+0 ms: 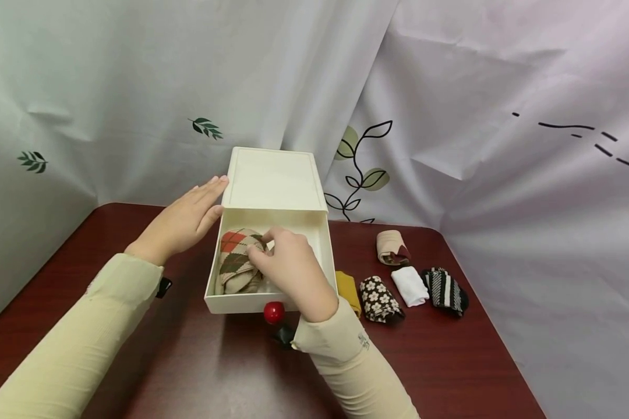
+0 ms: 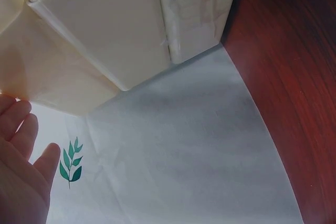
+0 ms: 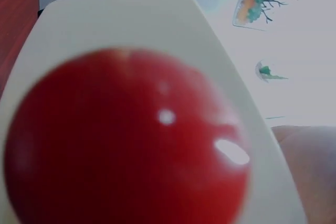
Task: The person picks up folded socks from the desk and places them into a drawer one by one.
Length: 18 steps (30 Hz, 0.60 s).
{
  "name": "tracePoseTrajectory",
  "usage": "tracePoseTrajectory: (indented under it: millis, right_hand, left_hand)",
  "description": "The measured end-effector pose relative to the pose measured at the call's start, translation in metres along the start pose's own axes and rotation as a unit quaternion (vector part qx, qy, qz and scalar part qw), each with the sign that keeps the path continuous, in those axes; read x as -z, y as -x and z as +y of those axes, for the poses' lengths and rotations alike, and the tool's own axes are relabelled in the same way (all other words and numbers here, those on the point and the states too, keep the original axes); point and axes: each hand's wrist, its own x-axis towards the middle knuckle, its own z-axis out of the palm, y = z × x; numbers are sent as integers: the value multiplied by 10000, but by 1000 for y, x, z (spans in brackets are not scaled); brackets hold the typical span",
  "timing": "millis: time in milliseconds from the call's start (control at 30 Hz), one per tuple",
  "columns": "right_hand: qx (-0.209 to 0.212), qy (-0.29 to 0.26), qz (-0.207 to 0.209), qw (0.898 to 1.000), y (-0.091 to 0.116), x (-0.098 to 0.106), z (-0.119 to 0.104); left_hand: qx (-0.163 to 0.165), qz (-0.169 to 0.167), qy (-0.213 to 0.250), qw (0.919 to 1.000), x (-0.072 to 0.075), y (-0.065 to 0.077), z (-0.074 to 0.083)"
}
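Observation:
A cream drawer box (image 1: 275,180) stands on the table with its drawer (image 1: 230,302) pulled out, a round red knob (image 1: 274,312) on the front. A rolled argyle sock (image 1: 236,256) in red, tan and olive lies in the drawer's left half. My right hand (image 1: 293,267) reaches into the drawer, thumb and forefinger pinching the sock's right edge; the other fingers are hidden. The knob (image 3: 126,140) fills much of the right wrist view. With fingers straight, my left hand (image 1: 183,221) is at the box's left side, fingertips against or very near it.
Right of the drawer lie a mustard rolled sock (image 1: 348,292), a flowered one (image 1: 380,299), a white one (image 1: 411,286), a black-and-white striped one (image 1: 444,289) and a beige one (image 1: 392,248). A pale printed curtain (image 1: 451,87) hangs behind the dark red table (image 1: 230,378).

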Motion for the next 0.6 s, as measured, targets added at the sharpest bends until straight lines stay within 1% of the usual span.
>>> tracePoseTrajectory:
  millis: [167, 233, 333, 433, 600]
  right_hand:
    - [143, -329, 96, 9993, 5, 10, 6]
    - [203, -461, 243, 9984, 8, 16, 9]
    - [354, -680, 571, 9954, 13, 27, 16]
    - [583, -906, 938, 9898, 19, 38, 27]
    - [1020, -1327, 1448, 9752, 29, 57, 49]
  left_hand:
    - [-35, 9, 14, 10000, 0, 0, 0]
    - [-60, -17, 15, 10000, 1, 1, 0]
    - [-62, -55, -13, 10000, 1, 1, 0]
    - [-44, -64, -55, 10000, 2, 1, 0]
    - [-43, -51, -153, 9999, 2, 0, -1]
